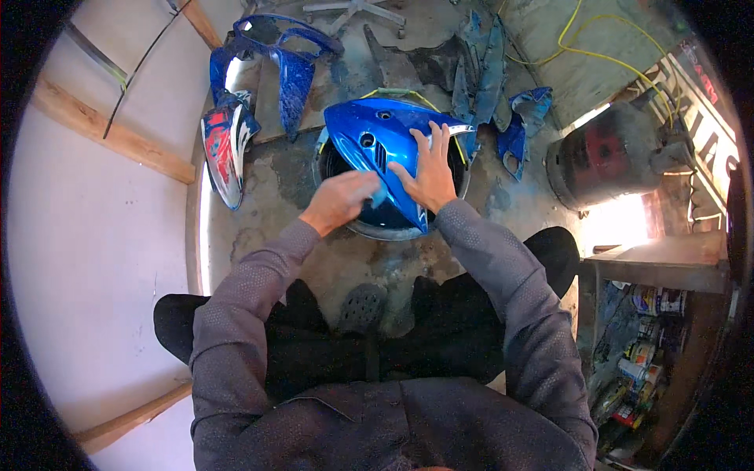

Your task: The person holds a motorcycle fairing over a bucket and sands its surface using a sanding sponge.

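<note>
Floor (509,202) beneath round tub (379,233); across tub's mouth, glossy blue panel (402,135), lying at a slant. On panel's right part, right hand (433,177), resting with fingers spread apart. By panel's lower left edge, left hand (339,198), slightly blurred, fingers curled around light-blue scrap (379,195).

From my end, I have the left arm (232,314) and right arm (528,306) reaching up from the lower edge, elbows bent. Above and left of centre, my left hand (339,202) is curled, fingers blurred; further right, my right hand (431,174) spreads its fingers upward.
</note>
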